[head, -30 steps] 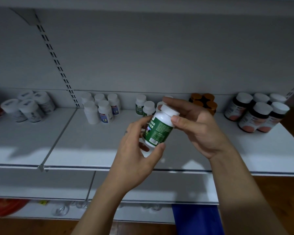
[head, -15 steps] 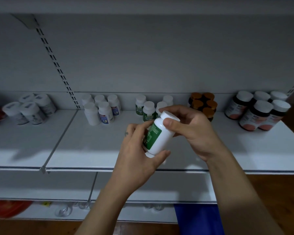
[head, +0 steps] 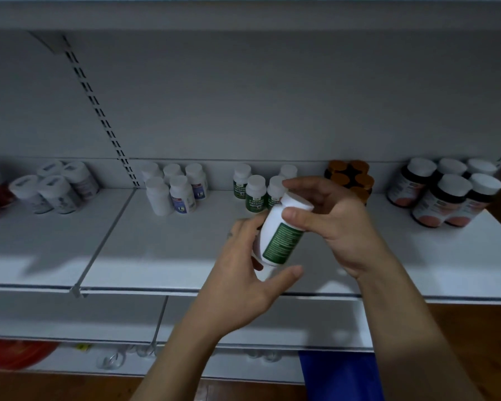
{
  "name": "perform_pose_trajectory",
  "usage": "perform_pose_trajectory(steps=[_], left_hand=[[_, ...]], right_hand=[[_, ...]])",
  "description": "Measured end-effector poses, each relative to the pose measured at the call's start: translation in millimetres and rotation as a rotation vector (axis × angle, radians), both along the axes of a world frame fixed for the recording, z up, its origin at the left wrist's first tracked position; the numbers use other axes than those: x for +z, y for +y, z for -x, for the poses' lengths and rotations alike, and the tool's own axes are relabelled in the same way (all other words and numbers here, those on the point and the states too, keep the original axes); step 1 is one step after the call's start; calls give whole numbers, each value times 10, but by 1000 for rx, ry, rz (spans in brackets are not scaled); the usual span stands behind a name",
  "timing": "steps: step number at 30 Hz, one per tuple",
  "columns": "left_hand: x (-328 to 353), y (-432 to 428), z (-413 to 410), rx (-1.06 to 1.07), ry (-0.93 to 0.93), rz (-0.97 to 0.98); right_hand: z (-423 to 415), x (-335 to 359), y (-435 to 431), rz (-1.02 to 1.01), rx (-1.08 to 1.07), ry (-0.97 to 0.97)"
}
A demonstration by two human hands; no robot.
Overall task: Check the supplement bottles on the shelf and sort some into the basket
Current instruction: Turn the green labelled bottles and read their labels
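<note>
White bottle (head: 281, 235) with green label, orange-capped jars (head: 350, 178), white shelf (head: 156, 256), blue bin (head: 339, 374)

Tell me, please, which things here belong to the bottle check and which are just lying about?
In the job: the green-label bottle, held by left hand and right hand; the other green-label bottles, blue-label bottles, orange-capped bottles and dark bottles on the shelf.
Lying about: the blurred red object, the blue object and the metal hooks below.

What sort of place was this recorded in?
Probably a shop or pharmacy aisle, perhaps a mock-up: a white display shelf with a slotted upright, supplement bottles grouped by kind, like the green-labelled bottles and dark white-capped bottles. The left hand and right hand grip the held bottle.
</note>
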State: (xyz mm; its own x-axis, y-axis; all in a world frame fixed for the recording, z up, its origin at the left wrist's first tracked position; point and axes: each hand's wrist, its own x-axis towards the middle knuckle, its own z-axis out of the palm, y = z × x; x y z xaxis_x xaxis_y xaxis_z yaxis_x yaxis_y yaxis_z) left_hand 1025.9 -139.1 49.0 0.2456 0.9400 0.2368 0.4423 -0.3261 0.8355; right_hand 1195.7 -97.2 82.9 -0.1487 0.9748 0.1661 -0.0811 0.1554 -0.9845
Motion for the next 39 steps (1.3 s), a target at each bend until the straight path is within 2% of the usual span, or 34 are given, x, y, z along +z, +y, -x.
perform_pose_trajectory(steps=[6, 13, 17, 22, 26, 30, 39], left_hand=[[-128, 92, -60, 145, 78, -43], [-200, 150, 10, 80, -1, -3], [-244, 250, 48, 62, 30, 23], [-240, 523, 134, 86, 153, 7], [-205, 757, 254, 186, 260, -22], [-130, 976, 366, 200, 392, 37], [-122, 1260, 664, 156, 468, 10]], right_hand=[[80, -67, 3, 30, -129, -84], [-71, -87, 47, -28, -91, -225], [-35, -71, 114, -70, -112, -423], [25, 70, 411, -76, -166, -608], [52, 216, 895, -200, -303, -726], [178, 203, 1439, -248, -398, -855], [370, -215, 1933, -111, -392, -1035]])
